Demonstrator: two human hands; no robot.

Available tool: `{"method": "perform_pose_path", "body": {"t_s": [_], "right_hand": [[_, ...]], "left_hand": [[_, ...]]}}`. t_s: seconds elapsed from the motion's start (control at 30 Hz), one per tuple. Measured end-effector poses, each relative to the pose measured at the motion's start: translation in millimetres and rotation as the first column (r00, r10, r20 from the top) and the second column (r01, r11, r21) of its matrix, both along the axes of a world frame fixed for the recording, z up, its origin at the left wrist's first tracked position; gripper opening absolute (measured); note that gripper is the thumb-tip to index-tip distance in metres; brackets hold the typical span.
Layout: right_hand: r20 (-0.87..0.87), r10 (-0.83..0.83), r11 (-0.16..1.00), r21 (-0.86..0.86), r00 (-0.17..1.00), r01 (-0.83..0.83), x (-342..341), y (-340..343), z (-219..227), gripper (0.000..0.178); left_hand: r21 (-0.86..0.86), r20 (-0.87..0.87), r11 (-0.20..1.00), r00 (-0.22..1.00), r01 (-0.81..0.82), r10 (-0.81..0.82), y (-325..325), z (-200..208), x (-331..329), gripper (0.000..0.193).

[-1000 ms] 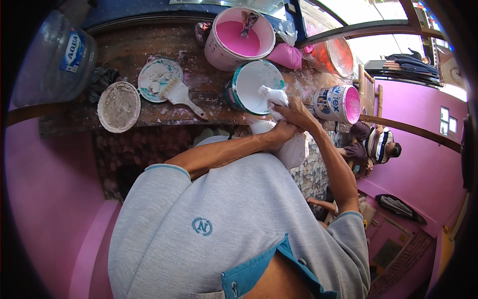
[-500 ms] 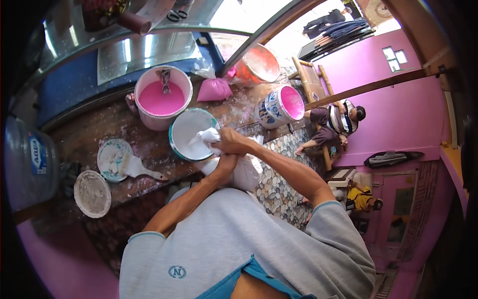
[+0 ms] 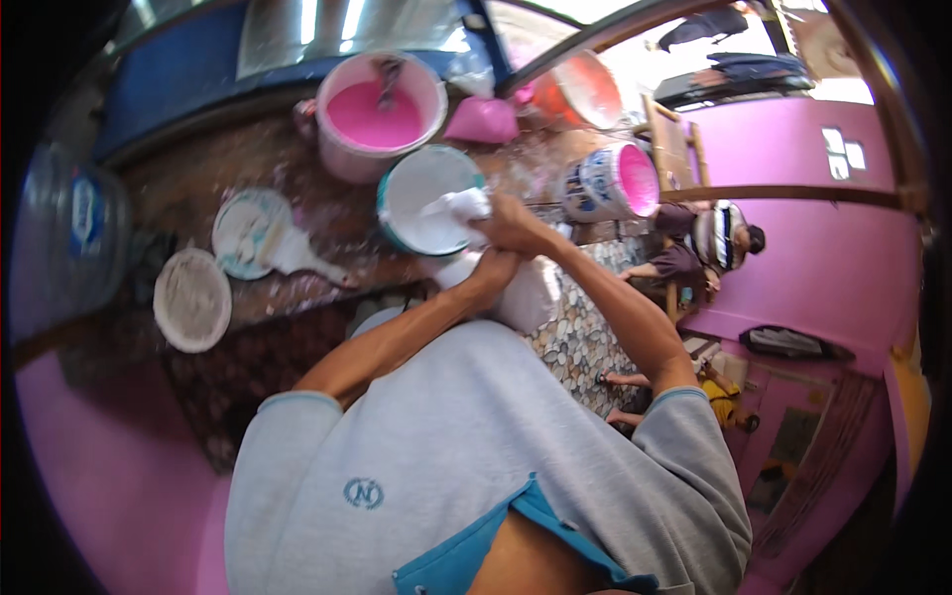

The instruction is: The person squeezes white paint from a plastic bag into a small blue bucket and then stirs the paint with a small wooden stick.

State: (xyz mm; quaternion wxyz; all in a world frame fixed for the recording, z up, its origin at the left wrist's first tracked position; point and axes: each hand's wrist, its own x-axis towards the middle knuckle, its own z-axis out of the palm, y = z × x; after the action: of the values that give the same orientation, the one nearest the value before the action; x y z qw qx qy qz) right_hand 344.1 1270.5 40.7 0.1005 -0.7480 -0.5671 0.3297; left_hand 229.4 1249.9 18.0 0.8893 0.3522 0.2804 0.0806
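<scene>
My right hand point(image 3: 518, 226) is closed around the gathered neck of a white plastic bag point(image 3: 531, 295). Just below it, my left hand point(image 3: 493, 270) grips the same bag, fingers wrapped. The bag's bulging body hangs beneath my hands, partly hidden by my left arm. Its twisted white top sticks out over a white bucket with a teal rim point(image 3: 385, 213), whose inside looks white. Behind that bucket stands a larger pail point(image 3: 342, 157) of pink paint, a wrapped handle rising from it. A tied pink bag point(image 3: 483, 120) lies to its right.
A wide brush point(image 3: 293, 250) rests on a smeared lid point(image 3: 238, 213), beside another round lid point(image 3: 192, 300). At far left is a clear water jug point(image 3: 69, 258). A pink-lined bucket point(image 3: 592, 188) and an orange bucket point(image 3: 577, 91) stand right. Two people sit farther right, one in stripes point(image 3: 729, 238).
The whole view has shifted, so the bench and buckets appear higher and mostly farther right. Both hands keep their grip on the white bag, its top still over the teal-rimmed bucket.
</scene>
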Motion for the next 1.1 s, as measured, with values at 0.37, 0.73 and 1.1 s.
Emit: {"method": "perform_pose_path", "body": {"t_s": [0.37,0.73,1.1], "right_hand": [[-0.072,-0.071,0.989,-0.133,0.995,0.061,-22.4,15.7,37.3,0.036],[-0.018,-0.101,0.966,-0.24,0.995,0.093,-7.4,17.0,29.9,0.039],[-0.025,-0.034,0.992,-0.122,0.999,0.031,-5.7,12.5,27.2,0.036]], "left_hand": [[-0.087,0.006,0.996,1.0,0.009,-0.009,2.5,-5.3,5.8,0.034],[-0.007,-0.008,0.998,0.998,-0.069,0.069,-4.5,-5.6,14.4,0.034],[0.087,0.014,0.995,0.999,-0.049,0.048,-18.1,-36.0,26.8,0.046]]}}
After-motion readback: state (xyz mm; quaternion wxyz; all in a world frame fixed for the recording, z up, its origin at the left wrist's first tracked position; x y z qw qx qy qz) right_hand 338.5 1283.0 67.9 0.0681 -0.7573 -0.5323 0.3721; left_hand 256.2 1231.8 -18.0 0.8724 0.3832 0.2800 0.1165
